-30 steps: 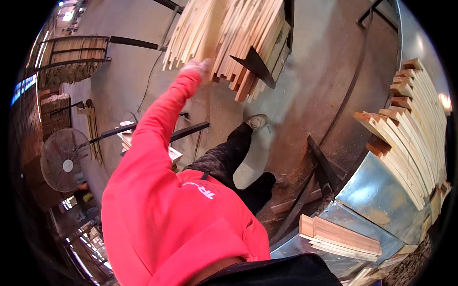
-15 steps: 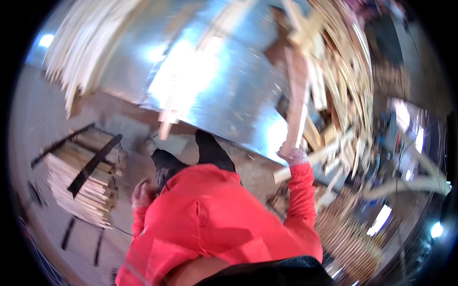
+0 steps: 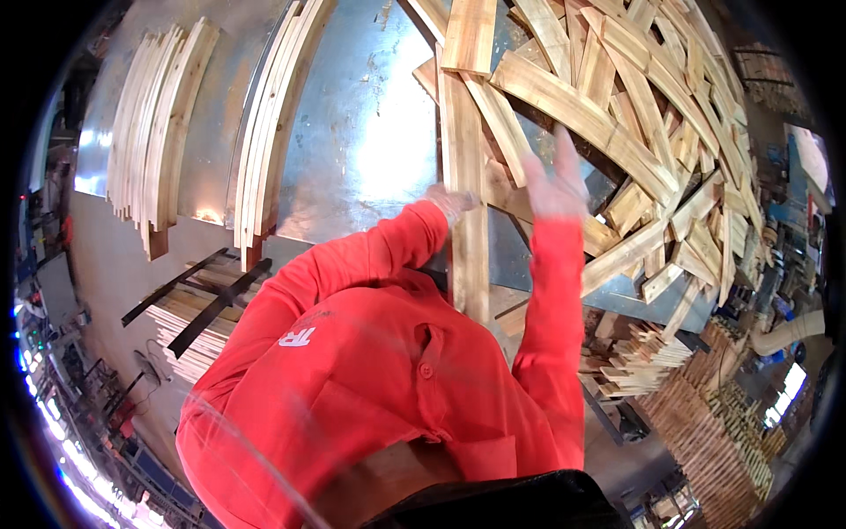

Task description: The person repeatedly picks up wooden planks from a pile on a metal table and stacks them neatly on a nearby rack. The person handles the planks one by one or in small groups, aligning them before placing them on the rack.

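Note:
My left hand [image 3: 449, 204], in a light glove, is closed on the left edge of a long pale wooden plank [image 3: 464, 132]. The plank lies lengthwise on the shiny metal table [image 3: 361, 115] and its near end reaches my chest. To the right of the plank, my right hand [image 3: 555, 181] is raised with fingers spread and holds nothing. It hovers over a loose pile of curved wooden pieces [image 3: 634, 106]. Both red sleeves reach up from the lower edge.
Two bundles of long curved slats [image 3: 150, 150] [image 3: 273, 132] lie on the table's left part. A stack of boards under black bars [image 3: 194, 326] sits on the floor at left. More stacked wood [image 3: 705, 432] stands at lower right beside short offcuts [image 3: 639, 361].
The view has swung across the table. My left hand rose from my hip and took the long plank; my right hand let go of it and now hovers open over the pile.

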`<state>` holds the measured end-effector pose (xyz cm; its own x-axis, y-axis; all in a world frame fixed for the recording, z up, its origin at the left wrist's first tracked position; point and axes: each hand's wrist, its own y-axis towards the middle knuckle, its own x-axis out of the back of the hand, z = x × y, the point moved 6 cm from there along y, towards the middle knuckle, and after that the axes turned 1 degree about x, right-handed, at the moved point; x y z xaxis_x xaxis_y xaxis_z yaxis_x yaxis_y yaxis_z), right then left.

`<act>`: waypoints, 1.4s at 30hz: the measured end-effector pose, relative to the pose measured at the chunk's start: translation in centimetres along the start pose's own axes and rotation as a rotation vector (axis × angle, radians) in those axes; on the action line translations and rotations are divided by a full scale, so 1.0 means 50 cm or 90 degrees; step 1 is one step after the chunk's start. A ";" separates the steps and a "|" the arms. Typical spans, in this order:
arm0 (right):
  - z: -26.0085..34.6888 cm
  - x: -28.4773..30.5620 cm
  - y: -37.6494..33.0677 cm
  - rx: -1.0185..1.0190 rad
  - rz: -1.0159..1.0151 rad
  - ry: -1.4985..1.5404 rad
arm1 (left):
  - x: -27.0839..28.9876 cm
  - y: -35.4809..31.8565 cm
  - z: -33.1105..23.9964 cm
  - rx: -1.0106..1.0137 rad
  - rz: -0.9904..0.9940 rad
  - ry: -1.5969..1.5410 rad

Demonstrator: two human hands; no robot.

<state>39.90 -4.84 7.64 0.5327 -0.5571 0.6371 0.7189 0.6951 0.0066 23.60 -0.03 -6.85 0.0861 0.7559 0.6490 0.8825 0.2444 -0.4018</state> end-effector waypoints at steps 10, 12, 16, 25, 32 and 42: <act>-0.069 -0.089 0.152 -0.109 0.451 -0.239 | 0.099 -0.057 0.010 0.509 -0.179 -0.589; 0.018 -0.073 0.071 -0.098 0.516 -0.284 | 0.114 -0.027 0.023 0.490 -0.156 -0.724; 0.084 -0.144 -0.033 0.119 0.813 -0.474 | 0.155 0.028 0.064 0.038 -0.016 -0.368; 0.057 -0.270 0.449 -0.264 0.203 -0.029 | 0.096 0.015 0.156 0.423 -0.175 -0.587; 0.009 -0.255 0.000 0.106 0.214 -0.231 | 0.192 -0.044 0.147 0.523 -0.232 -1.030; -0.446 0.249 -0.321 -0.751 -0.196 -0.310 | 0.201 0.010 0.165 0.466 -0.356 -0.719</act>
<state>44.95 -33.04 -1.71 0.2416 -0.2278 0.9433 0.8694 -0.3810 -0.3147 21.12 12.71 -5.85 -0.8893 0.4402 0.1239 0.2195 0.6486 -0.7288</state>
